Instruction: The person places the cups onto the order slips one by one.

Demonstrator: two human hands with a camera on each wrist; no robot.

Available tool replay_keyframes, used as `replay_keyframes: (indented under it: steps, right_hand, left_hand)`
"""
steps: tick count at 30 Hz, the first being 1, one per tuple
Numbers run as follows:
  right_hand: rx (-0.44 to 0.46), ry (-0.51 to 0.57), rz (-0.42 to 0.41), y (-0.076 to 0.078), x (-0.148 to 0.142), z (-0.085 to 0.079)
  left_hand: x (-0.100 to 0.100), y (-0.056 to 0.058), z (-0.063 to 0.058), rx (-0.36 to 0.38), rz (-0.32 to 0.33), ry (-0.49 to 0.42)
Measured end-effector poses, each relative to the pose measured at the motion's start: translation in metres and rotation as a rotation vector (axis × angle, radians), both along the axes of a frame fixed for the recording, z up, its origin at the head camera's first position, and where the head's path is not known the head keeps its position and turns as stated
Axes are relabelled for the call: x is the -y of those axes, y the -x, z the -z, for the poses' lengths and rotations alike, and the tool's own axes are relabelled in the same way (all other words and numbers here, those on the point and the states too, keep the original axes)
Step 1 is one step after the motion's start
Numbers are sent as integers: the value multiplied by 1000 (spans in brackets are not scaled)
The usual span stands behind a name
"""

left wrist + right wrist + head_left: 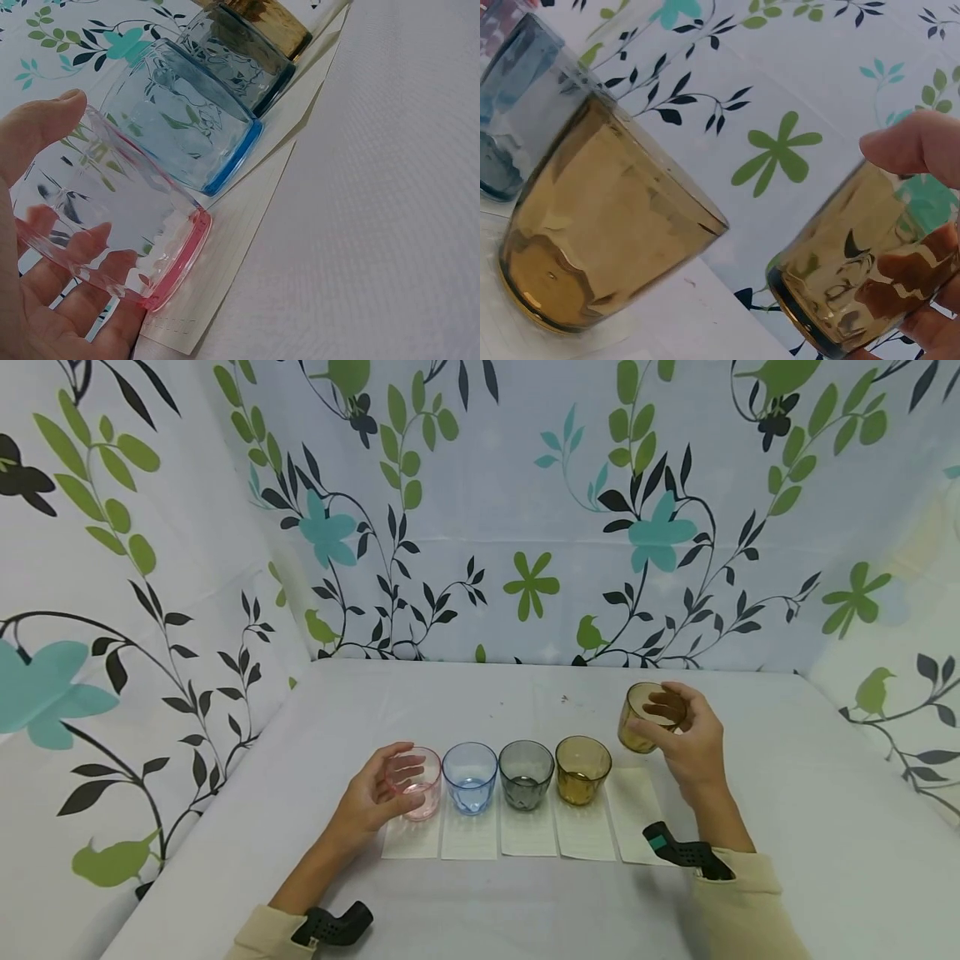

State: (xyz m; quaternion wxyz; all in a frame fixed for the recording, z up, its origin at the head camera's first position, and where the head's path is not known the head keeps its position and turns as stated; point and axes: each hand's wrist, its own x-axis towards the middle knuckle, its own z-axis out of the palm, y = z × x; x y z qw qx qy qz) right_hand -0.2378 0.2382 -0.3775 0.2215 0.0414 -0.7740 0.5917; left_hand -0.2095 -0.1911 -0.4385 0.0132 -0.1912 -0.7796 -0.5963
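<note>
My left hand (372, 795) grips a clear pink glass (127, 210), thumb on the near side and fingers behind it, at the left end of a row. To its right stand a blue glass (470, 781), a grey glass (527, 777) and an amber glass (582, 772), all upright. Off to the right, my right hand (693, 743) holds a second amber glass (870, 262) by its sides, thumb in front and fingers behind. That glass appears raised behind the rightmost paper strip, slightly tilted in the head view.
Pale paper strips (468, 839) lie side by side under the row, and the rightmost strip (637, 818) has no glass on it. White cloth covers the table (480, 910). A leaf-patterned curtain (480, 510) hangs behind and at both sides.
</note>
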Motion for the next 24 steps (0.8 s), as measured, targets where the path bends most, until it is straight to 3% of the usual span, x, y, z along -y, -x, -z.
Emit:
replay_keyframes:
  steps: [11, 24]
  right_hand:
    - [-4, -61, -116, -4, -14, 1]
    - [177, -94, -275, -3, -27, 12]
  left_hand:
    - [0, 1, -1, 7, 15, -20]
    - [0, 0, -1, -4, -2, -5]
